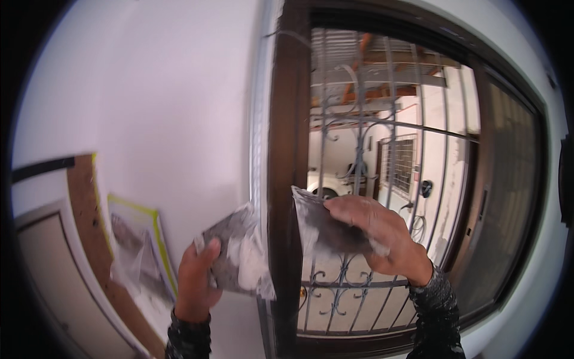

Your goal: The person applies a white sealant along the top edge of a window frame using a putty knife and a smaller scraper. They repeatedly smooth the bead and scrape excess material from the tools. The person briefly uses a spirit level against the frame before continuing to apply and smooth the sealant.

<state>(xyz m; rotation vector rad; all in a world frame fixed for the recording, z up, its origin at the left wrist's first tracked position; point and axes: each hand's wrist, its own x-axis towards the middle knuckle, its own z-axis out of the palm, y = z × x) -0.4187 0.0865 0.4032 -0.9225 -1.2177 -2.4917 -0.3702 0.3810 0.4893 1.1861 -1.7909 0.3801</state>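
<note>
Left hand [194, 281] had its fingers clamped on a plaster-loaded board [236, 254], kept flat so nothing slid off, while right hand [382, 236] pinched a scraper [317, 224] against the brown window frame [286, 179].

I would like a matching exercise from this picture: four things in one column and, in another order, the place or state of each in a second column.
Things:
1. left hand
2. right hand
3. window frame
4. metal grille

Places or states:
a. dark brown, upright between the two hands
b. holds a flat blade loaded with white filler, in front of the white wall
c. grey bars with scrolls, behind the glass
d. holds a smeared flat blade in front of the window

Pairs: 1-b, 2-d, 3-a, 4-c
</note>
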